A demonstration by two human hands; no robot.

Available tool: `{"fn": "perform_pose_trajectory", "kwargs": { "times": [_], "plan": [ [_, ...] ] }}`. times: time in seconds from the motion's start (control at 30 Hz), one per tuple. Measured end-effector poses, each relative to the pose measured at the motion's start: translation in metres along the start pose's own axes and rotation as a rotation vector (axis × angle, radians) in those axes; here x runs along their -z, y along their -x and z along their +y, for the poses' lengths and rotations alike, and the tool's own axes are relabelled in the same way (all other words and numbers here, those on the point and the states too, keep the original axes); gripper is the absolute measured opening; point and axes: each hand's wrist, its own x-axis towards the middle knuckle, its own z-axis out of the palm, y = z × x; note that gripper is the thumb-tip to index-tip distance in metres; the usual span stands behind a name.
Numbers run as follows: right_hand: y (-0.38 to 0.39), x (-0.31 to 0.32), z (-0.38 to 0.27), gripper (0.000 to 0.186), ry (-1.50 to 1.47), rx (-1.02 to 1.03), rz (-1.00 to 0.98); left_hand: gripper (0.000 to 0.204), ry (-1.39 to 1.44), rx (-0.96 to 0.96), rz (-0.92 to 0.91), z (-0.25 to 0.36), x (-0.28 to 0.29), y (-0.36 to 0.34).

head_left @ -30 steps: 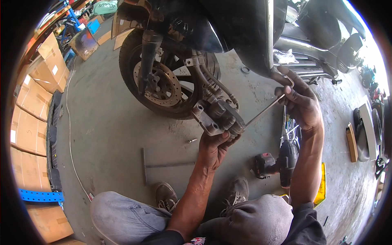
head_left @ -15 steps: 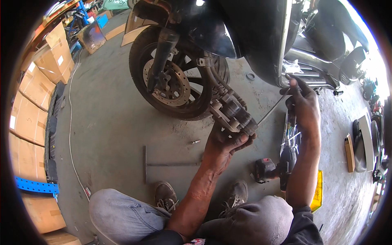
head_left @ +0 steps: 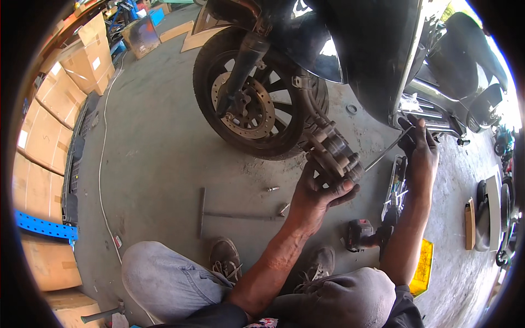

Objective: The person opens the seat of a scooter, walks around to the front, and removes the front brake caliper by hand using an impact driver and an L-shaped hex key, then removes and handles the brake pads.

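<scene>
Cardboard boxes are lining the left edge; white labels are showing on several, their print staying too small to read. A blue perforated strip is jutting out lower down. A white cable is curving along the floor, which is giving broad room between it and the wheel. A T-shaped bar is lying there, a small bolt resting just above it.

The front wheel is standing beyond, its drilled disc browning with rust. The left hand's fingers are curling closely around the underside of the brake caliper, which is tilting in mid-air beside the wheel (grimy, dark grey, with a hose leading upward). A cordless drill is lying below. A thin metal rod is slanting from the caliper's lower right end to the right hand, whose fingers are pinching it tightly, dark bodywork crowding in overhead. A yellow tray is showing past the forearm.
</scene>
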Motion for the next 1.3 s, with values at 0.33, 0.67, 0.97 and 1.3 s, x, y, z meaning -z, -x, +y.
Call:
{"fn": "perform_pose_trajectory", "kwargs": {
  "times": [0.33, 0.67, 0.97, 1.3],
  "plan": [
    [0.001, -0.008, 0.009, 0.046, -0.403, -0.082, 0.12, 0.07, 0.0, -0.024, -0.008, -0.018, 0.001, -0.004],
    [0.034, -0.005, -0.007, 0.038, -0.507, 0.158, -0.335, 0.068, 0.172, 0.018, -0.155, -0.027, 0.06, -0.014],
    [0.052, -0.027, -0.007, 0.04, -0.431, 0.062, 0.112, 0.076, 0.156, 0.015, -0.176, -0.032, 0.074, -0.016],
    [0.058, -0.02, 0.013, 0.025, -0.267, 0.293, 0.104, 0.075, 0.097, 0.016, -0.131, -0.038, 0.078, -0.013]
  ]
}}
